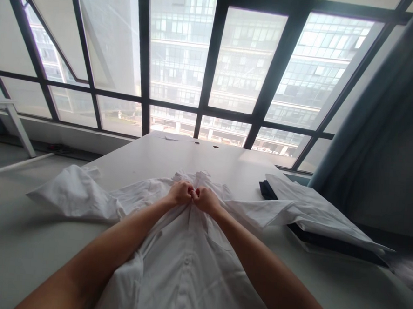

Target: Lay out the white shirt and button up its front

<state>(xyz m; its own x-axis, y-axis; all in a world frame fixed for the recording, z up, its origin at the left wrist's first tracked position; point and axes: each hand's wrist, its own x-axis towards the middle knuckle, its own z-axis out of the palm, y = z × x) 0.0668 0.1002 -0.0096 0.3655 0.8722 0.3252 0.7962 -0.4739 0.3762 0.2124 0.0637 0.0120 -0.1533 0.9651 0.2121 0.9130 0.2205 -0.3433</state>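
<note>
A white button-up shirt (185,274) lies spread out before me, its collar pointing away and its sleeves out to both sides. Just below the collar, my left hand (181,192) pinches the front of the shirt. Right beside it, my right hand (204,199) is closed on the cloth too, the fingertips of both hands meeting at the button line. Whether a button sits between them is hidden by the fingers. Further down the front, the placket is closed with a button showing.
The shirt rests on a white table (125,163) reaching toward large windows. At right, the right sleeve lies over a dark flat item (334,241). A dark curtain (377,113) hangs on the right, and another white table (19,126) stands at left.
</note>
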